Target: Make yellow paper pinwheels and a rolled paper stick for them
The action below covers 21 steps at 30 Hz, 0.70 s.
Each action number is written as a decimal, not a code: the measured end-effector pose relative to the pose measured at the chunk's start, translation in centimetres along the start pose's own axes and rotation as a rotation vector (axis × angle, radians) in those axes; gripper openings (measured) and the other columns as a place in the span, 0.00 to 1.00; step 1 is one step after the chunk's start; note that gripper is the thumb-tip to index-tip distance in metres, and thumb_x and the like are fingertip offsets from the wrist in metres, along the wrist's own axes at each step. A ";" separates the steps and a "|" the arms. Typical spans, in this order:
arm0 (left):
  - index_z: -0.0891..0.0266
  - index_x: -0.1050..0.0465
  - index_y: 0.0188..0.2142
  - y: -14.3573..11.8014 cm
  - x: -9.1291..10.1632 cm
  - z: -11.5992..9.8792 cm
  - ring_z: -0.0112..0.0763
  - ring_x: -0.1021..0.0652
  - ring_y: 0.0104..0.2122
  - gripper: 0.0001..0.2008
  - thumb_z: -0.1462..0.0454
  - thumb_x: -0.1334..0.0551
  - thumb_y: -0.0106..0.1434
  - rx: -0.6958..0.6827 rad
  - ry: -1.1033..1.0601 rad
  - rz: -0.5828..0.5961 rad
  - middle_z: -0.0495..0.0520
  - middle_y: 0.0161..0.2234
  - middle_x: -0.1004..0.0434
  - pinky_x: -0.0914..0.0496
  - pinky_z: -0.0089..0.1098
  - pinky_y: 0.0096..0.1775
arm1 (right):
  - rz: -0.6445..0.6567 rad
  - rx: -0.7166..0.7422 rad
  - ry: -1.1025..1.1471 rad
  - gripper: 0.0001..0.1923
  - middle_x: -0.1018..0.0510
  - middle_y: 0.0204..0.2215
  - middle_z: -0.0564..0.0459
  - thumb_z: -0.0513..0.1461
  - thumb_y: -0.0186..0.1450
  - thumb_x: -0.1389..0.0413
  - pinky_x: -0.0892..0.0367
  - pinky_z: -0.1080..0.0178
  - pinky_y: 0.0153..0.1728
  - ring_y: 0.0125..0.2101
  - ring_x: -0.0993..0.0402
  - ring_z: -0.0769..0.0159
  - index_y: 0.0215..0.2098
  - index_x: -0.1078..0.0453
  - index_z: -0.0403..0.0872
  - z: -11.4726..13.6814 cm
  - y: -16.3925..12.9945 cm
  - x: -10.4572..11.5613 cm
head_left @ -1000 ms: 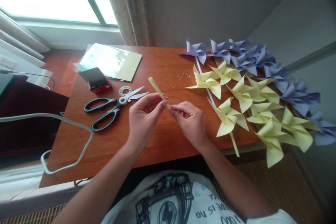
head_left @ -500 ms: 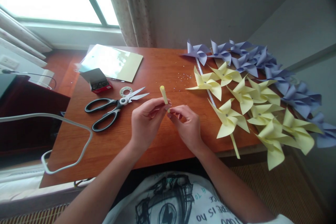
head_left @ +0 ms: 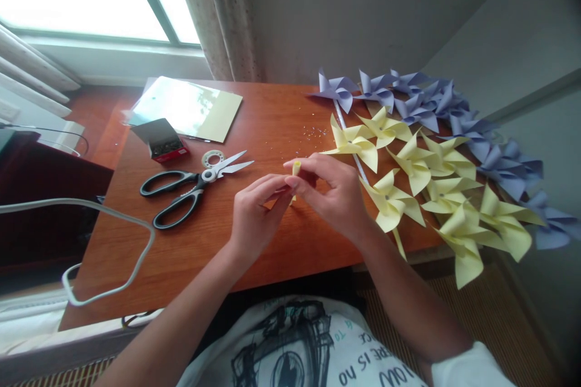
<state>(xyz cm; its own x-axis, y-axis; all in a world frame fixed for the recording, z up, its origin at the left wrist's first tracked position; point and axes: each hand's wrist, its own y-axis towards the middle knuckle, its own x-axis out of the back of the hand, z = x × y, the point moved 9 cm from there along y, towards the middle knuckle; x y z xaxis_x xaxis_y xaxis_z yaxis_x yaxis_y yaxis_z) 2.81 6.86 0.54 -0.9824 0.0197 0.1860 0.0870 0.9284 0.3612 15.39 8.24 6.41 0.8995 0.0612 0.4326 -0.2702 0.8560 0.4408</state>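
Both hands meet above the middle of the wooden table [head_left: 190, 254]. My left hand [head_left: 256, 211] and my right hand [head_left: 333, 190] pinch a thin rolled strip of yellow paper [head_left: 296, 168] between their fingertips. Only the strip's top end shows above the fingers; the rest is hidden by my right hand. Just right of the hands lie several yellow paper pinwheels [head_left: 408, 175], and behind those several lilac pinwheels [head_left: 436, 103].
Black-handled scissors [head_left: 181, 187] lie left of the hands, beside a small tape roll [head_left: 213, 158]. A small open box of pins [head_left: 161, 139] and a sheet of yellow paper in a clear sleeve [head_left: 186, 107] sit at the back left. Tiny bits [head_left: 313, 132] are scattered mid-table. A white cable [head_left: 109, 217] loops at the left edge.
The yellow strip stuck out long and slanted to the left; it now stands nearly upright with only its tip showing. My right hand has risen and closed over it.
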 end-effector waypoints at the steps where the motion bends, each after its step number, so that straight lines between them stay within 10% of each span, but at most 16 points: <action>1: 0.61 0.21 0.42 0.0 0.0 0.0 0.28 0.20 0.37 0.07 0.69 0.36 0.65 -0.021 -0.002 -0.005 0.53 0.39 0.19 0.24 0.25 0.39 | -0.003 0.016 0.000 0.06 0.23 0.30 0.55 0.41 0.69 0.40 0.33 0.64 0.33 0.29 0.30 0.68 0.41 0.23 0.48 -0.1 0.0 -0.1; 21: 0.62 0.23 0.37 -0.2 -0.4 -1.3 0.26 0.21 0.33 0.04 0.69 0.37 0.66 -0.157 0.213 0.077 0.53 0.35 0.19 0.27 0.24 0.37 | 0.001 -0.006 0.007 0.07 0.23 0.29 0.54 0.42 0.69 0.40 0.34 0.65 0.32 0.28 0.30 0.68 0.35 0.26 0.47 -0.9 -1.4 -0.3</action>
<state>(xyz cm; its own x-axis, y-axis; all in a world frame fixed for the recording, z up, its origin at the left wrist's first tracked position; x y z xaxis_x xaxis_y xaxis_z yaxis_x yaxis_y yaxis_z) 3.40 6.22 1.54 -0.9164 -0.0053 0.4003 0.2013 0.8582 0.4722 15.76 7.50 4.99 0.9015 0.0658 0.4277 -0.2695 0.8587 0.4359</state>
